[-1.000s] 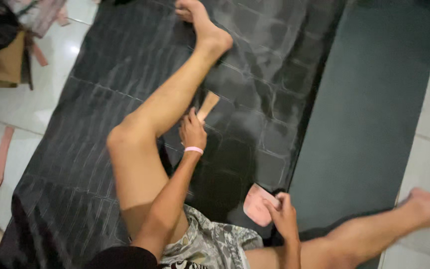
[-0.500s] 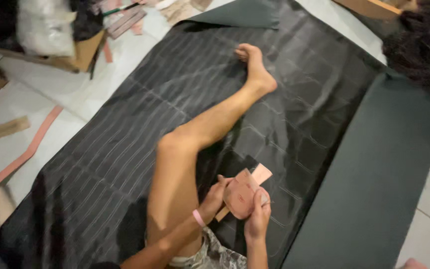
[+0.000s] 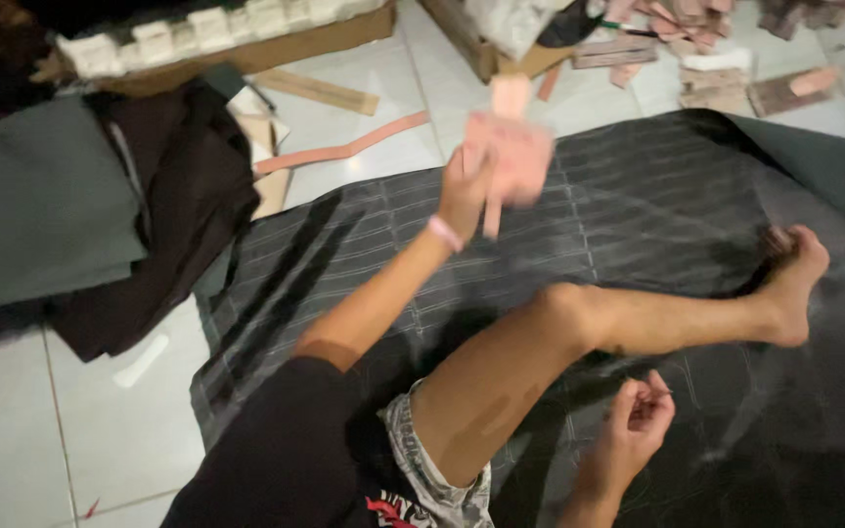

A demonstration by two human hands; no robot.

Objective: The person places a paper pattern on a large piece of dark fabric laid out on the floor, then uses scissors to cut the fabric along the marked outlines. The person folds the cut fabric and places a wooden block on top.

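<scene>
left hand [image 3: 464, 191] – raised, arm outstretched, grasping pink pieces [image 3: 511, 156] | right hand [image 3: 641, 420] – low, fingers loosely curled

The left arm stretches up toward the upper centre of the frame, left hand [image 3: 464, 191] raised with its grip closed, blurred. The right hand [image 3: 638, 422] sits lower right, fingers loosely curled, wrist bent.

Dim indoor light gleams off the white tiled floor [image 3: 12, 460] at near left, while motion blur smears the raised left hand [image 3: 464, 191].
</scene>
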